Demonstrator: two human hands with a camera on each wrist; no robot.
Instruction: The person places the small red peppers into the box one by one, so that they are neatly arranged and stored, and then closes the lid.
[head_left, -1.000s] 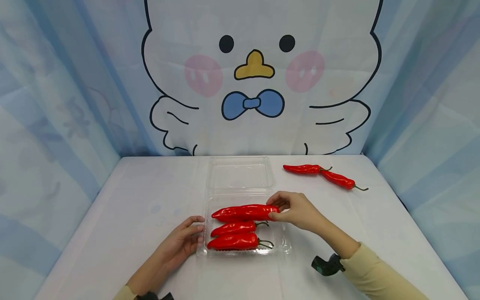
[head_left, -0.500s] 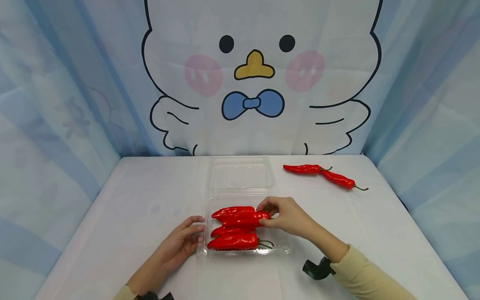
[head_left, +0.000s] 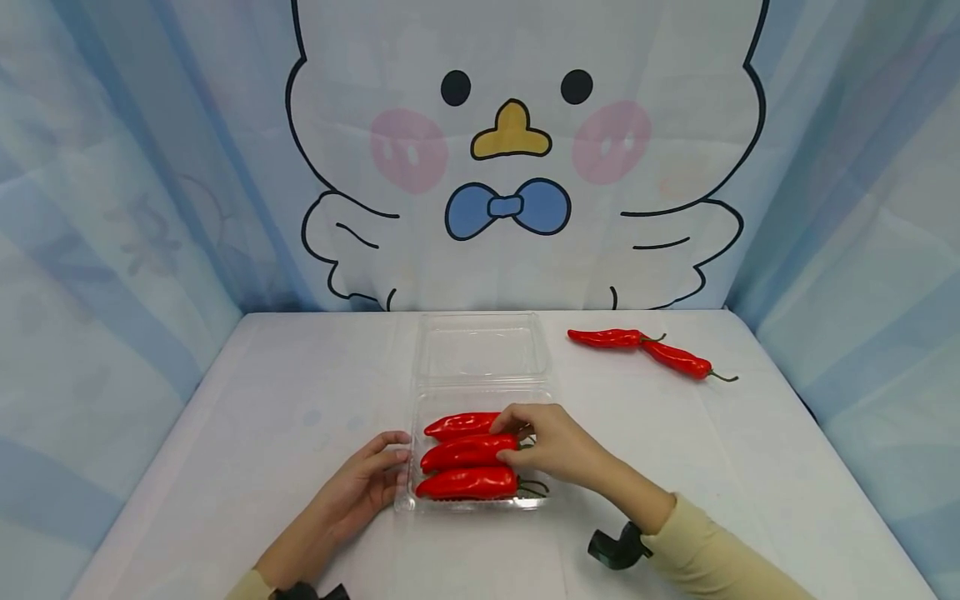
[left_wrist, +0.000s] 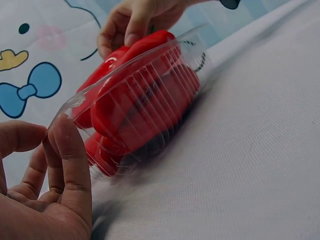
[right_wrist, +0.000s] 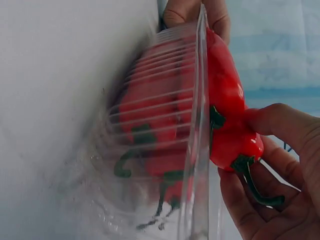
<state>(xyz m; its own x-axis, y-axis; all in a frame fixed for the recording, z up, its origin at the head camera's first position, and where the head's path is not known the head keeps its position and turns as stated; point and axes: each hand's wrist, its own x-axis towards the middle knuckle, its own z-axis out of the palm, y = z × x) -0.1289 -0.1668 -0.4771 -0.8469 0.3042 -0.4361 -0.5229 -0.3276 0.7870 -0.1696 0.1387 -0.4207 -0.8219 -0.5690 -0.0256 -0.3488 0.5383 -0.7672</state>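
Observation:
A clear plastic clamshell box (head_left: 442, 400) lies with its lid (head_left: 480, 348) folded back. Red chili peppers with green stems fill its base, stacked in more than one layer in the right wrist view. My right hand (head_left: 555, 442) pinches a chili pepper (head_left: 461, 455) by its stem end, thumb toward me, low over the others. One pepper (head_left: 457, 426) lies behind it and another pepper (head_left: 468, 483) in front. At the box's left side, my left hand (head_left: 360, 487) pinches the rim between thumb and finger, as the left wrist view shows.
Two more chili peppers rest at the back right of the white table, one pepper (head_left: 603, 338) with its stem against the other pepper (head_left: 678, 360). A printed curtain (head_left: 510, 275) rises behind the table, and blue curtains (head_left: 862, 250) flank it.
My right hand has brought its chili pepper toward me and left, from above the rear pepper to the middle of the box. The left hand has stayed at the box's left side.

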